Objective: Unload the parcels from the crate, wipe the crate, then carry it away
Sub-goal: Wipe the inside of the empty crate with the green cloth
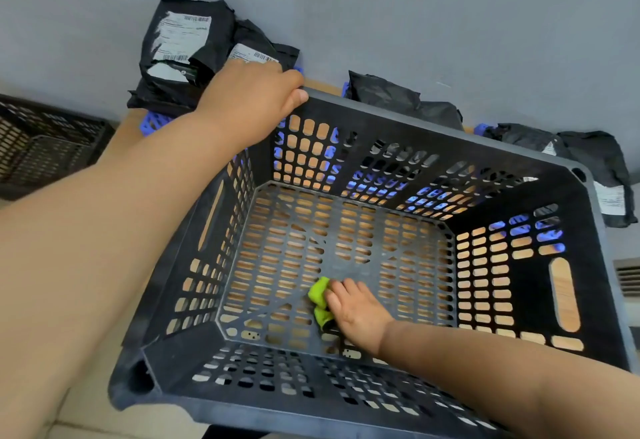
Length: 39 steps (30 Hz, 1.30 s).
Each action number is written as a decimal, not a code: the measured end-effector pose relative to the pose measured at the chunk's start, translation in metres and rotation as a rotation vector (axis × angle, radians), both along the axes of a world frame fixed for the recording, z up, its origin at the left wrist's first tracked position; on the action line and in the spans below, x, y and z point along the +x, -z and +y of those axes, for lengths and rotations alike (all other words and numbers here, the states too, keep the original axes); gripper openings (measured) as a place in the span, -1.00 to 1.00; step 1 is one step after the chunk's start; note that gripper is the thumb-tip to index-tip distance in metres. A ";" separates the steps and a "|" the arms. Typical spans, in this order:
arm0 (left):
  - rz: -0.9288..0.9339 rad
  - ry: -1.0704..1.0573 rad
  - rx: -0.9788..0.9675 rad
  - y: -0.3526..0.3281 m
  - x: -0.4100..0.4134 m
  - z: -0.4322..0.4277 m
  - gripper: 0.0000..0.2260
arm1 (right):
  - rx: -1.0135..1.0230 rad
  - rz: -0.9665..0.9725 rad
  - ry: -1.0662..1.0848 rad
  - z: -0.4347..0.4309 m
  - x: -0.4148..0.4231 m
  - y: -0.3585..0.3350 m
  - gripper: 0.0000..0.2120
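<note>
A dark grey perforated plastic crate (450, 142) stands on a wooden table, with nothing inside but my hand and a cloth. My left hand (249, 99) grips the crate's far left rim corner, fingers curled over the edge. Down on the crate floor, my right hand (356, 314) holds a bunched green cloth (320, 300) against the bottom grid. Black plastic parcels with white labels lie outside the crate: a stack at the far left (183, 50), one behind the far rim (384, 95), and more at the far right (595, 161).
A grey wall runs close behind the table. Another dark perforated crate (45, 140) sits lower at the left. Blue perforated plastic pieces (152, 123) lie under the parcels along the wall. A vent grille (628, 279) shows at the right edge.
</note>
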<state>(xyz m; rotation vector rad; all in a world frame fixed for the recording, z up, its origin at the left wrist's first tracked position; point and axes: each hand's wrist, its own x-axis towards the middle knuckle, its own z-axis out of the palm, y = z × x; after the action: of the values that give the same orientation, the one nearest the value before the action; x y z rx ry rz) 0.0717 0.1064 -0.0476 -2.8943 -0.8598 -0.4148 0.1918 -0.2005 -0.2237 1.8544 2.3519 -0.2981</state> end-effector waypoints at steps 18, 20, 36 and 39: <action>0.051 -0.034 -0.001 -0.002 0.004 -0.002 -0.62 | -0.110 0.027 -0.262 0.070 -0.083 -0.011 -0.55; 0.050 -0.033 -0.002 -0.002 0.005 -0.002 -0.62 | -0.128 0.010 -0.280 0.058 -0.060 -0.011 -0.56; 0.039 -0.017 0.012 -0.001 0.003 -0.003 -0.63 | -0.129 -0.122 -0.174 -0.045 0.068 -0.019 -0.31; 0.037 -0.027 -0.008 -0.002 0.003 -0.003 -0.63 | -0.063 -0.091 -0.226 -0.040 0.056 -0.015 -0.34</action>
<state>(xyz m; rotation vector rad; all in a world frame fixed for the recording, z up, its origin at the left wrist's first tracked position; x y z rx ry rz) 0.0750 0.1034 -0.0459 -2.8851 -0.8956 -0.3548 0.2475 -0.2407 -0.2091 1.5222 2.4298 -0.2536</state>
